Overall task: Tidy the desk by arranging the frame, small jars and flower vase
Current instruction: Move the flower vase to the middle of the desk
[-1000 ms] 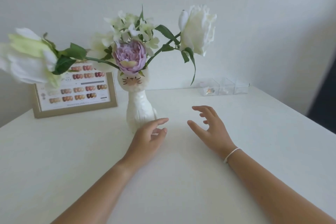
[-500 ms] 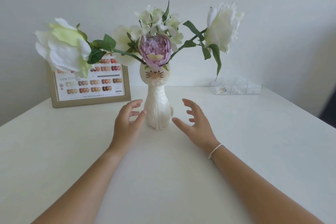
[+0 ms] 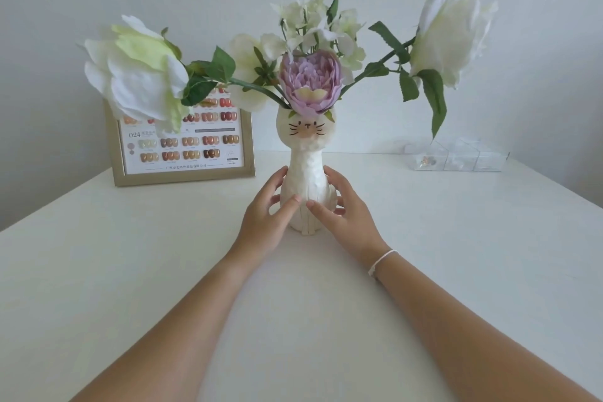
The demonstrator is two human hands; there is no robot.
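Note:
A white cat-shaped flower vase stands upright in the middle of the white desk, holding white roses and a purple peony. My left hand wraps its lower left side and my right hand its lower right side, thumbs touching the front. A gold frame with a nail-colour chart leans against the wall at the back left, partly hidden by a white rose. Small clear jars sit in a row at the back right by the wall.
The wall runs close behind the frame and jars. The desk's right edge slants away at the far right. A thin white bracelet circles my right wrist.
Both hands have closed in from either side onto the vase's lower body. The view has shifted so the vase now stands central.

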